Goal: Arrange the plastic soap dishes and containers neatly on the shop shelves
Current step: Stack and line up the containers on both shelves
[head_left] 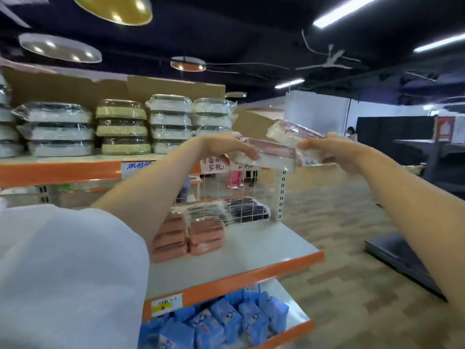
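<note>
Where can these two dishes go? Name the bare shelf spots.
The middle shelf is bare right of the pink boxes, out to its orange edge. The top shelf's right end, under the dishes in both hands, seems free past the white stacks. Left of that it is packed with stacks. The bottom shelf is crowded with blue packs.

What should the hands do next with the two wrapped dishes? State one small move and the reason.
Probably set the left hand's wrapped dish down on the top shelf, at its right end beside the last white stack. Both hands hold a dish at shelf height there, and the right hand's dish sits tilted, higher, so it should follow second.
</note>
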The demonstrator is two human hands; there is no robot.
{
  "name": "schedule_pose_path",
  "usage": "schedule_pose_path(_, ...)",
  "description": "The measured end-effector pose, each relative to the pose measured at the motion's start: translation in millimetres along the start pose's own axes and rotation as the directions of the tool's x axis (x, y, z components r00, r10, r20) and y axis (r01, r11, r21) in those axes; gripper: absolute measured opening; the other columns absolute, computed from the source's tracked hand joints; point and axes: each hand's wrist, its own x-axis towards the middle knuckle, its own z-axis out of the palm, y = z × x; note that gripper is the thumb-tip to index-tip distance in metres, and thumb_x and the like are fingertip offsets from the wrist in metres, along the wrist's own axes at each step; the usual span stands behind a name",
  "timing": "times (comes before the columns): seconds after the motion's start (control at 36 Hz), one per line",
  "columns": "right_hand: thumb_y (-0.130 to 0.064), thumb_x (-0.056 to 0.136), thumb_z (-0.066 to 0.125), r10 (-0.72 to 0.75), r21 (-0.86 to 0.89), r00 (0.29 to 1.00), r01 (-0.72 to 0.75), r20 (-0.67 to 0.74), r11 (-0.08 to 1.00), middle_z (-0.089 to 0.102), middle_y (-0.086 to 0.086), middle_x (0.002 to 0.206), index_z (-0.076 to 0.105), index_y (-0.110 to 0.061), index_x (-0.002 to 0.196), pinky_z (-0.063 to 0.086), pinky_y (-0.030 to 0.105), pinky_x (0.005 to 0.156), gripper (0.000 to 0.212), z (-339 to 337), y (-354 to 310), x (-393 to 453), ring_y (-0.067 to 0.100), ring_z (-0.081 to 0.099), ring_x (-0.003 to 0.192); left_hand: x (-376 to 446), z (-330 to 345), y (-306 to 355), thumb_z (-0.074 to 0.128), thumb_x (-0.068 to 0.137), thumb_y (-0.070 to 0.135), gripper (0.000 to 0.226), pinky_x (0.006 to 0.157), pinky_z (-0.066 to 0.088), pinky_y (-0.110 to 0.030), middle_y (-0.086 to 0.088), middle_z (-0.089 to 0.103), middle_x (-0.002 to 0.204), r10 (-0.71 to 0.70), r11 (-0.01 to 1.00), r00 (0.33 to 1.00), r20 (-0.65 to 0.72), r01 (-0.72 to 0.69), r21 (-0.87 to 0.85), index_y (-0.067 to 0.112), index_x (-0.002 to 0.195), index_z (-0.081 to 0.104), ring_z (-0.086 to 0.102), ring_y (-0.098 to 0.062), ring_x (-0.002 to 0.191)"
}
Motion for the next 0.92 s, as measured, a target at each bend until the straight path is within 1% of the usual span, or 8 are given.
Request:
schedule_pose_path(0.06,-0.047,0.087,0.062,-0.018,-0.041,1.000,0.018,0.000,0.999,0.057,0.003,0.088,0.057,-0.011,0.093,0.037,0.020,0.060,0.037,-8.4,-2.4,16.7,0.011,0.051,0.073,12.3,-13.8,1.1,0.070,0.064,0.057,0.081,0.068,0.047,-0.020,-0.005,0.052,0.125,0.006,1.000,0.999,-0.040,-0.005,0.024,0.012,0.128,0.048,0.054,-0.010,0.090)
schedule_pose_path(0.14,-0.049,0.084,0.065,-0.021,-0.057,1.000,0.021,0.008,0.998,0.056,-0.003,0.063,0.052,-0.014,0.077,0.038,0.020,0.059,0.038,-13.8,-4.4,49.4,0.006,0.048,0.053,33.6,-31.3,-5.7,0.063,0.085,0.042,0.042,0.073,0.044,-0.022,0.004,0.049,0.117,0.005,0.999,0.997,-0.080,-0.002,0.042,0.021,0.119,0.051,0.051,-0.008,0.095)
schedule_pose_path(0.22,-0.050,0.083,0.066,-0.025,-0.080,1.000,0.026,0.008,0.996,0.046,-0.005,0.060,0.047,-0.018,0.069,0.032,0.020,0.055,0.040,-17.1,2.0,90.7,0.008,0.039,0.054,55.6,-42.4,-18.4,0.060,0.088,0.040,0.014,0.073,0.043,-0.022,0.012,0.050,0.108,-0.014,0.999,0.996,-0.093,0.018,0.037,0.034,0.099,0.054,0.049,-0.005,0.094)
schedule_pose_path(0.31,-0.052,0.082,0.066,-0.070,-0.116,0.997,0.071,0.018,0.991,0.048,-0.005,0.061,0.048,-0.018,0.070,0.033,0.022,0.058,0.040,-15.0,8.1,129.5,0.009,0.039,0.057,79.5,-53.0,-31.5,0.067,0.074,0.054,0.033,0.075,0.045,-0.022,0.011,0.052,0.111,-0.030,0.998,0.993,-0.113,0.036,0.048,0.037,0.099,0.055,0.052,-0.007,0.099)
schedule_pose_path(0.42,-0.053,0.080,0.066,-0.090,-0.157,0.994,0.098,0.060,0.983,0.056,0.004,0.085,0.056,-0.015,0.084,0.045,0.025,0.073,0.040,-12.1,14.1,179.4,0.014,0.050,0.075,108.2,-65.7,-41.3,0.058,0.079,0.048,0.022,0.077,0.045,-0.021,0.011,0.047,0.112,-0.075,0.993,0.990,-0.117,0.084,0.077,0.040,0.098,0.050,0.051,-0.005,0.100)
schedule_pose_path(0.61,-0.074,0.056,0.073,-0.111,-0.179,0.985,0.135,0.135,0.975,0.059,0.020,0.122,0.053,0.000,0.121,0.045,0.044,0.101,0.101,-3.6,28.9,243.3,0.036,0.055,0.115,146.7,-72.3,-53.0,0.053,0.091,0.038,0.022,0.070,0.039,-0.016,0.017,0.047,0.107,-0.184,0.975,0.965,-0.186,0.203,0.092,0.035,0.112,0.049,0.049,-0.001,0.091)
schedule_pose_path(0.72,-0.083,0.040,0.074,-0.146,-0.222,0.968,0.191,0.204,0.956,0.056,0.002,0.129,0.046,-0.019,0.135,0.046,0.040,0.100,0.118,-8.7,45.9,298.9,0.020,0.055,0.114,164.7,-68.1,-56.6,0.055,0.091,0.033,0.016,0.075,0.042,-0.016,0.010,0.051,0.116,-0.216,0.971,0.956,-0.199,0.232,0.063,0.031,0.106,0.055,0.048,-0.008,0.099)
schedule_pose_path(0.92,-0.085,0.032,0.070,-0.161,-0.358,0.936,0.272,0.312,0.893,0.047,0.003,0.125,0.041,-0.011,0.126,0.042,0.040,0.101,0.122,1.7,52.2,349.7,0.020,0.048,0.112,181.1,-53.2,-66.8,0.069,0.070,0.042,0.059,0.081,0.038,-0.018,-0.002,0.051,0.132,-0.304,0.952,0.919,-0.251,0.280,-0.124,0.026,0.123,0.052,0.042,-0.017,0.108)
